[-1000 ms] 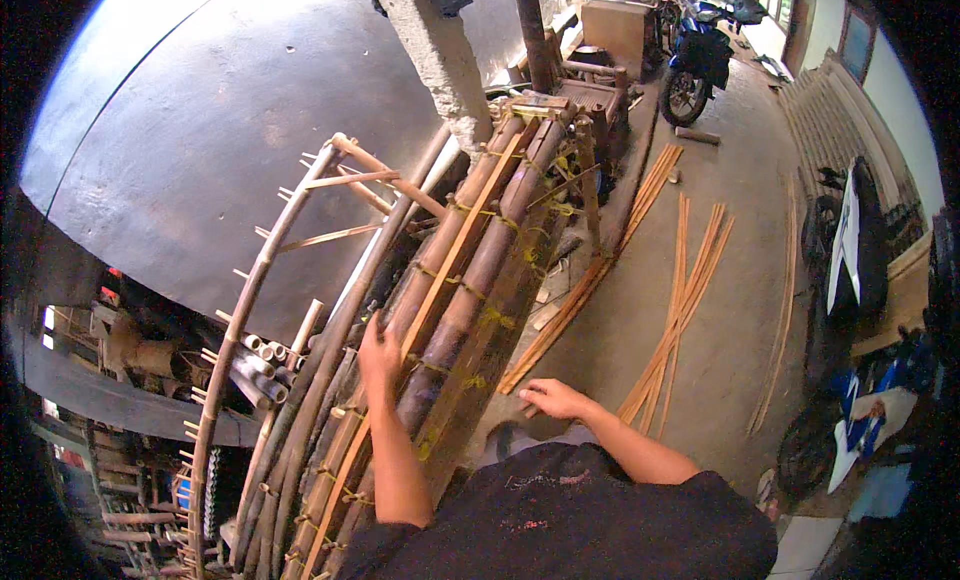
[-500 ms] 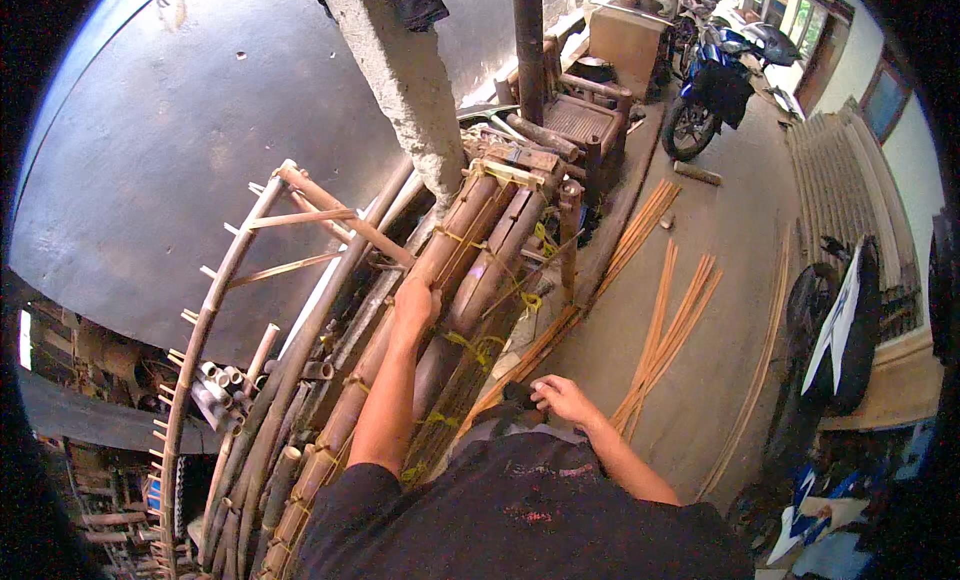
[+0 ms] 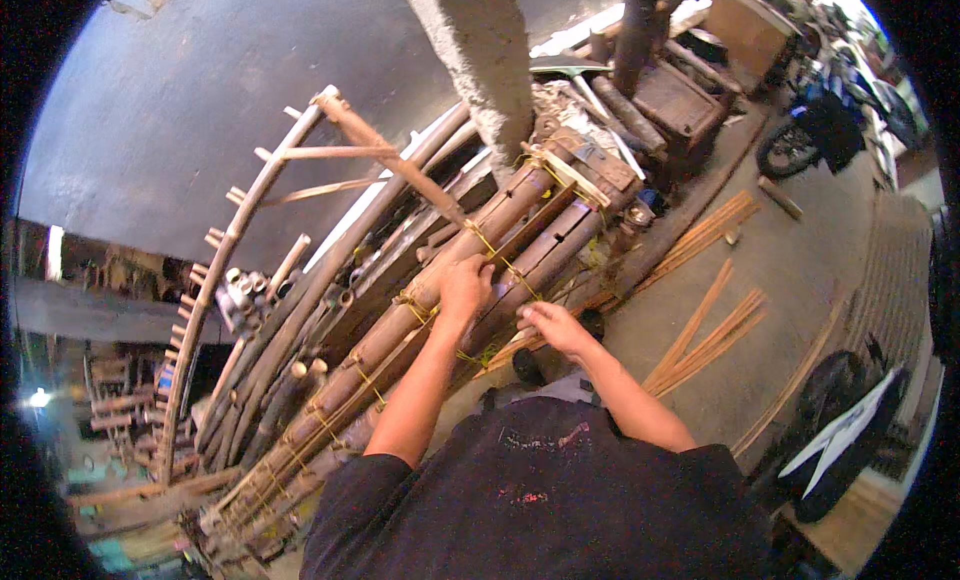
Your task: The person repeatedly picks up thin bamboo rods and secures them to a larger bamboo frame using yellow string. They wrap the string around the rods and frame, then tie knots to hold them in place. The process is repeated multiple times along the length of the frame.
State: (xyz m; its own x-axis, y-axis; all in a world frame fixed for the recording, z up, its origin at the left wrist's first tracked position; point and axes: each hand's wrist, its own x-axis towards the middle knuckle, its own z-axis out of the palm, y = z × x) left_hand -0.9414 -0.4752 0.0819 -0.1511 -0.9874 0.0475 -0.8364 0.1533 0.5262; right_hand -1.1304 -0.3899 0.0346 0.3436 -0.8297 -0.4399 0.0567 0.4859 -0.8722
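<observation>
From the head camera, looking down over the person's dark shirt, both bare arms reached forward to a long bundle of bamboo poles (image 3: 430, 310) that lay slanted on the floor, running from the lower left up toward a grey concrete pillar (image 3: 480, 70). The left hand (image 3: 465, 285) rested on top of the bundle about midway along it, its fingers (image 3: 478, 267) curled down over a pole right beside a yellow cord tie (image 3: 490, 252) that wrapped the poles; whether they actually clamped the pole or only pressed on it I could not tell. The right hand (image 3: 553, 325) was at the bundle's near edge, just right of the left one, fingers partly spread and touching the side of the poles, gripping nothing that I could make out. More yellow ties crossed the bundle at intervals down its length. Against its far side leaned a curved bamboo frame (image 3: 235, 250) with short rungs sticking out. On the concrete floor (image 3: 800, 270) to the right lay loose thin bamboo strips (image 3: 705, 335), well apart from the hands. Farther off, near the upper right, stood a parked motorcycle (image 3: 815, 130) and a wooden crate (image 3: 690, 95).
</observation>
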